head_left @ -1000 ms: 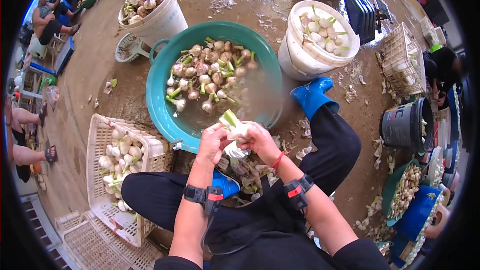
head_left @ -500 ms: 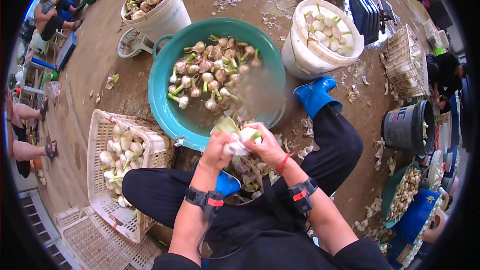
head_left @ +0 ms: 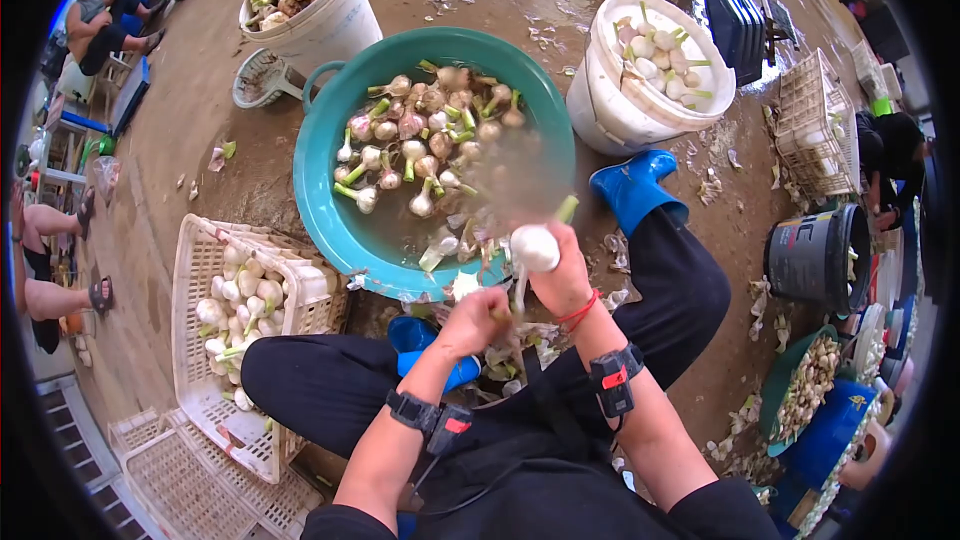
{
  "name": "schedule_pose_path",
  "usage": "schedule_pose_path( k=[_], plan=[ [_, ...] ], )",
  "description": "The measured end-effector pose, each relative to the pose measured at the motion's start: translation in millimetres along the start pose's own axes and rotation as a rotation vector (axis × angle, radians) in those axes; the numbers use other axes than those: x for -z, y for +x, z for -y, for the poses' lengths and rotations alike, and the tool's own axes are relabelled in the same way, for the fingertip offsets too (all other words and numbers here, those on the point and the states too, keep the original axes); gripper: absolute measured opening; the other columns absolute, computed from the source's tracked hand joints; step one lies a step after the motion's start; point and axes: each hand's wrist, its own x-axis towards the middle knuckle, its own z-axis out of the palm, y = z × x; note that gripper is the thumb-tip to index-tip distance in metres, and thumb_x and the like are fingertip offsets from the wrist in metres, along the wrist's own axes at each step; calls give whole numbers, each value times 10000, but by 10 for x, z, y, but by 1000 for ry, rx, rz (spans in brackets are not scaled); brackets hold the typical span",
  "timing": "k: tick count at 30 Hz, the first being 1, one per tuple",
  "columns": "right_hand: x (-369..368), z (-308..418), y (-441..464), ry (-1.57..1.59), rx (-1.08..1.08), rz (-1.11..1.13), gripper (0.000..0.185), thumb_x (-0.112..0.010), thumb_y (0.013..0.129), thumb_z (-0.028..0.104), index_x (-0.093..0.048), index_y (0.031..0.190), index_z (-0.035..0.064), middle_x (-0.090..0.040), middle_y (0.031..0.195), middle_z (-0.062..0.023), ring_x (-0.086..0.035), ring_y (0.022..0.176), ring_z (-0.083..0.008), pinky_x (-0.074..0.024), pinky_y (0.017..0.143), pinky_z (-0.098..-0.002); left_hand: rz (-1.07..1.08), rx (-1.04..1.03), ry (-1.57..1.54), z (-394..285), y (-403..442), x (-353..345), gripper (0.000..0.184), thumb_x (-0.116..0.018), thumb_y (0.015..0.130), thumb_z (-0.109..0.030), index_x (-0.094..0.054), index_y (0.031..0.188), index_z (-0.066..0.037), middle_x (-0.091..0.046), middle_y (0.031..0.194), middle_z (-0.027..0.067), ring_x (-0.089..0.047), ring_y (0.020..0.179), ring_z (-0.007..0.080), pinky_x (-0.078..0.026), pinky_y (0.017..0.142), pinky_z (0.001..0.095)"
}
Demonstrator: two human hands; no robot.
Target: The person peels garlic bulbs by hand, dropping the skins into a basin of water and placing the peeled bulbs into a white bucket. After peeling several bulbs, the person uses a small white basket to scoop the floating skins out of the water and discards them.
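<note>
My right hand (head_left: pixel 563 275) grips a peeled-looking white garlic bulb (head_left: pixel 535 248) at the near rim of the green basin; its short green stem points up and away. A pale strip of garlic skin (head_left: pixel 519 292) hangs from the bulb toward my left hand (head_left: pixel 477 322), whose fingers are closed on its lower end. The green basin (head_left: pixel 325 205) holds water and several garlic bulbs, many still with brownish skin and cut green stems. Loose peelings float along its near side.
To the left stands a tilted plastic crate (head_left: pixel 190 340) of white bulbs. Behind the basin are a bucket (head_left: pixel 330 25) of unpeeled garlic and a plastic scoop (head_left: pixel 262 80). At right a white bucket (head_left: pixel 610 115) holds white bulbs. Peelings litter the wet floor; other people sit at both sides.
My hands have moved apart: the right has lifted the bulb right and up, while the left has drawn down and toward me with skin. Peelings now lie at the basin's near side.
</note>
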Motion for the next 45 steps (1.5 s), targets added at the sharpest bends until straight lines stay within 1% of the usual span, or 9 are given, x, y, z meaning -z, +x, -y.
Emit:
schedule_pose_path(
  k=[5,10,13,14,16,19,34,40,45],
  plan=[
    [-20,-238,167,114,-130,-291,349,-411,922,351,-550,1063,64,-618,1003,-49,-579,937,-176,-452,815,-320,-310,53,-929,-388,145,82,567,-636,749,-13,-365,1242,-88,-605,845,43,-579,781,169,-481,697,311],
    [-148,-638,483,-410,-91,-468,309,-440,902,279,-570,997,15,-619,890,-72,-604,781,-154,-484,709,-300,-84,184,-388,382,519,403,416,-580,792,48,-459,1160,-105,-614,818,50,-562,684,130,-470,612,262],
    [-1024,-767,739,-1541,-11,503,340,-533,774,91,-532,1102,1,-549,985,-87,-512,925,-145,-450,781,-304,-297,705,961,-384,780,735,399,-606,778,-168,-543,1160,-76,-574,1021,173,-517,1023,333,-396,913,380],
    [-1343,-668,690,-1543,-20,491,340,-533,774,91,-532,1102,1,-549,985,-87,-512,925,-145,-450,781,-304,-870,319,289,1110,1173,828,553,-647,750,-212,-459,1257,-94,-461,1201,234,-431,1126,371,-353,955,426],
    [-1669,-622,563,-598,-54,410,535,-593,841,231,-384,1287,21,-420,1120,-123,-473,952,-218,-404,859,-333,-823,355,62,1350,1504,971,563,-642,777,-205,-409,1279,-100,-396,1267,197,-395,1161,331,-330,982,428],
    [-1059,-743,801,-1259,413,170,472,-610,801,158,-450,1227,32,-438,1186,-177,-483,997,-306,-388,905,-378,-865,-32,-1165,1848,1594,826,313,-568,847,-209,-493,1123,-85,-544,1003,97,-541,882,207,-480,772,341],
    [-268,-290,171,-1351,488,-9,509,-754,636,57,-573,1107,128,-494,1000,-112,-574,832,-243,-497,722,-332,-594,-6,-383,-163,561,616,98,-534,769,26,-629,792,17,-604,713,-2,-515,586,39,-426,517,188],
    [-142,-139,13,114,-389,-86,342,-558,869,218,-509,1165,55,-566,990,-43,-559,772,-120,-481,685,-251,-270,138,-922,-326,332,623,162,-536,802,-30,-599,951,-30,-602,767,5,-555,597,57,-453,518,174],
    [67,-186,-53,207,-448,300,402,-406,941,409,-495,1126,63,-565,860,-4,-535,712,-113,-429,647,-255,-230,45,-847,-614,201,437,92,-569,797,-31,-511,858,-67,-491,669,-32,-405,488,14,-354,396,169]
  ],
)
